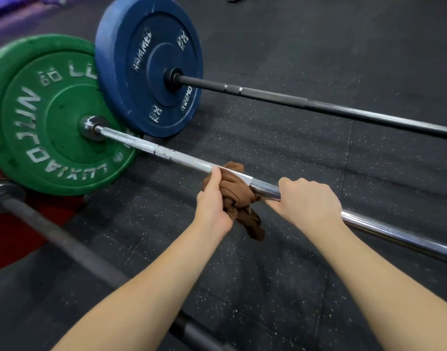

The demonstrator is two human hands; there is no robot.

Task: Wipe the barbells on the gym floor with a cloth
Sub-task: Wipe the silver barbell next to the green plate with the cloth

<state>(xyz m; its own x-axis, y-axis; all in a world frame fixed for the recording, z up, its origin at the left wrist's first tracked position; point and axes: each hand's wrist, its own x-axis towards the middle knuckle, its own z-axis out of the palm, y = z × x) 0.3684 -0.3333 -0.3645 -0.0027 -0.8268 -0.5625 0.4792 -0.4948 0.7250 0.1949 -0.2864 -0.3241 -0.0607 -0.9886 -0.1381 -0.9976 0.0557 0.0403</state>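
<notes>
while the left hand (213, 198) clutched a brown cloth (238, 196) against the silver barbell (166, 153), the right hand (306, 201), at its 3 o'clock, gripped the bar.

- Left hand (213, 198) clasps a brown cloth (236, 192) against the chrome bar (181, 158).
- Right hand (306, 198) grips the bar just right of it.
- Green plate (40, 122) at far left.

We are in a gym: speckled black rubber flooring (280, 287) fills the frame, with barbells lying across it carrying a green bumper plate (47, 115) and a blue one (149, 64) at upper left.
</notes>
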